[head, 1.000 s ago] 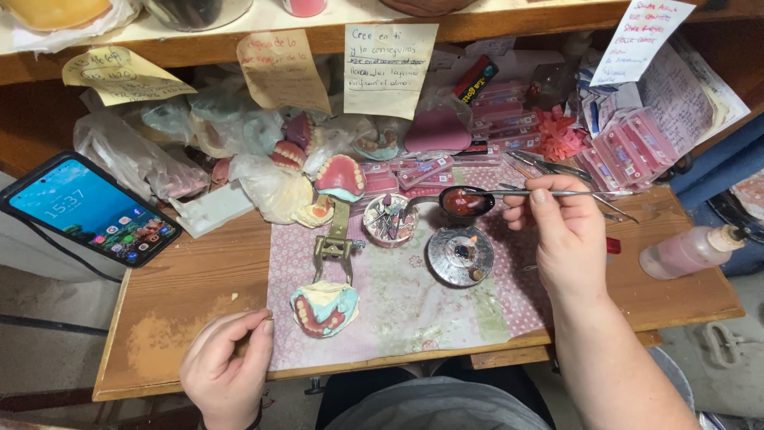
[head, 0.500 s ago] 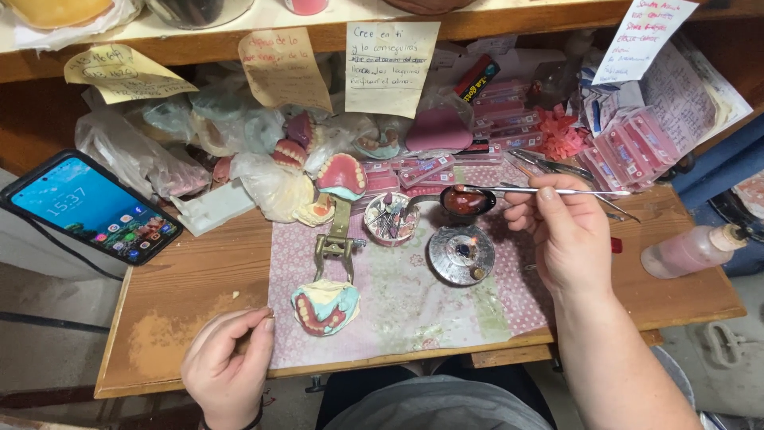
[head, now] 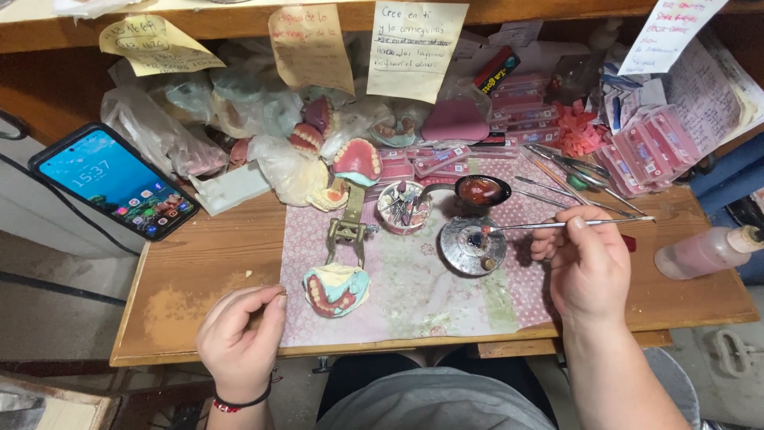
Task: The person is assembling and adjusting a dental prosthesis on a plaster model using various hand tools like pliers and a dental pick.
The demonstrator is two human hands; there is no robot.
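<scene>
My right hand (head: pixel 585 259) grips a thin metal brush (head: pixel 557 225) whose tip rests in a small round glass dish (head: pixel 471 247) on the patterned mat (head: pixel 414 287). Just behind the dish sits a dark spoon-shaped cup (head: pixel 481 191) of red liquid. My left hand (head: pixel 239 334) rests loosely curled on the wooden table's front edge, holding nothing. It lies next to a denture model (head: pixel 336 288) mounted on a brass articulator (head: pixel 348 227). A small cup of burs (head: pixel 401 205) stands behind the mat's middle.
A lit smartphone (head: pixel 115 181) lies at the table's left. Bagged dentures and plaster models (head: pixel 318 151) pile at the back, with pink tooth cards (head: pixel 645 147) and metal instruments (head: pixel 573 171) at right. A plastic squeeze bottle (head: pixel 704 251) lies at the right edge. Paper notes hang from the shelf.
My right hand has moved the brush tip down from the dark cup of red liquid to the glass dish. My left hand has barely shifted.
</scene>
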